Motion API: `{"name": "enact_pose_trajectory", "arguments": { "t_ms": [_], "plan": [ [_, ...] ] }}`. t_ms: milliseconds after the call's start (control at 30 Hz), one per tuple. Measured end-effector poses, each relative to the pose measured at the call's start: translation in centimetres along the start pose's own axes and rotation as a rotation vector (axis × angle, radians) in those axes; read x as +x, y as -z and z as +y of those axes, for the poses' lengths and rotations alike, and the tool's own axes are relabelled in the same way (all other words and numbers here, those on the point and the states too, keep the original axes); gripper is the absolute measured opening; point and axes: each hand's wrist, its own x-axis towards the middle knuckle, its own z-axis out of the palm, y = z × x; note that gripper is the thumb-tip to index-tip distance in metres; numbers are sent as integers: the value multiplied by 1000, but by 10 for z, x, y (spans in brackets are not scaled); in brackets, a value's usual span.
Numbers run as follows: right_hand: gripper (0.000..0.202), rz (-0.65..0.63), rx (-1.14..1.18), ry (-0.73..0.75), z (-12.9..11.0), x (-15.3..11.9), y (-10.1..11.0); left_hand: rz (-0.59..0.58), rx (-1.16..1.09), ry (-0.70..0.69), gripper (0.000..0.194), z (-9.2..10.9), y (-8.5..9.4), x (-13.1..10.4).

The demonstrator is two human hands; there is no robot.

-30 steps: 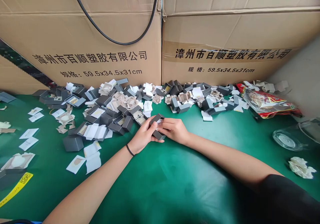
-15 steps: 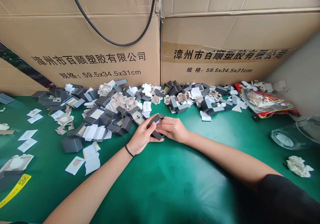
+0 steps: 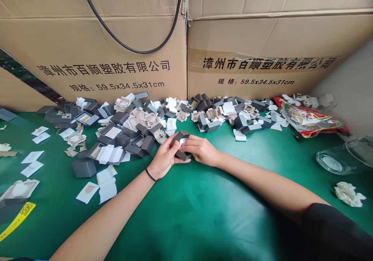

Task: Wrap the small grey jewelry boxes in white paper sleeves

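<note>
My left hand (image 3: 163,158) is wrapped round a small dark grey box (image 3: 181,155), its thumb on the near side. The box is open, its lid tilted up, and a bit of white paper (image 3: 182,141) shows inside. My right hand (image 3: 203,151) has its fingers bent together into the box's opening at that paper; the fingertips are partly hidden. Just left of my hands lies a heap of similar dark grey boxes (image 3: 147,144), mixed with white paper slips (image 3: 106,154) and beige card inserts (image 3: 145,118).
Large cardboard cartons (image 3: 116,39) wall off the back of the green table (image 3: 180,222). A black cable (image 3: 142,52) hangs before them. On the right are a red snack bag (image 3: 311,121), a clear cup (image 3: 332,163) and crumpled paper (image 3: 349,194). A yellow strip (image 3: 17,221) lies left.
The box in my left hand has turned slightly, so its opening and the white paper show more. My right fingers have shifted a little at the opening.
</note>
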Motion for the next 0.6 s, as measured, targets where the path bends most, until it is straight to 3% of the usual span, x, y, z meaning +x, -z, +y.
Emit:
{"name": "enact_pose_trajectory", "arguments": {
  "t_ms": [233,500,600],
  "plan": [
    [36,-56,94,-3,3,1,3,-22,-43,25,45,3,2,1],
    [34,187,17,-147,-1,-3,-3,15,-84,16,31,2,1,2],
    [34,151,-18,-189,-3,-2,-2,13,-66,32,31,2,2,2]
  ]
}}
